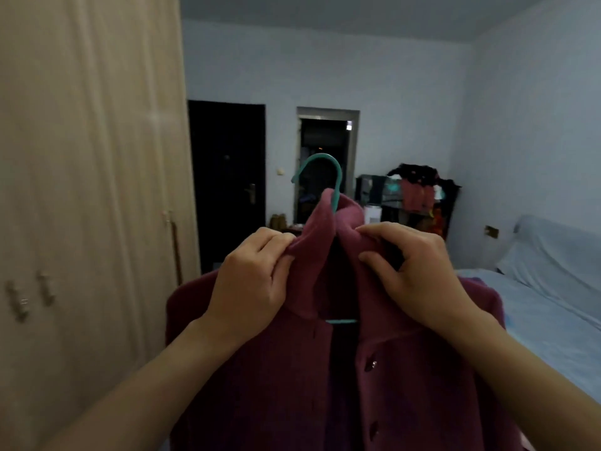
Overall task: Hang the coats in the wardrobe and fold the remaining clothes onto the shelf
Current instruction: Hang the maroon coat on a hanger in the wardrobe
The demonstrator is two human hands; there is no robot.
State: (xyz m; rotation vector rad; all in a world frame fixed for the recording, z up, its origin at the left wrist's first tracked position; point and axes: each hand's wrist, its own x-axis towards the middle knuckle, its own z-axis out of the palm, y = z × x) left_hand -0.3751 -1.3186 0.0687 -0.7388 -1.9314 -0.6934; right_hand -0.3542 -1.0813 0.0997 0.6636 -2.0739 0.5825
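Centrally in the frame, a maroon coat (325, 369) hangs on a teal hanger (328, 177), whose hook rises above the collar. Left hand (250, 288) pinches the left collar flap between curled fingers (276, 242); right hand (413, 271) grips the right flap. Closed wardrobe (87, 157) fills the left; a bed (553, 304) lies at right.

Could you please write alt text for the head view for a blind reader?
A left hand and right hand each pinch one side of the collar of a maroon coat hung on a teal hanger. A closed beige wardrobe stands at left, a bed at right.
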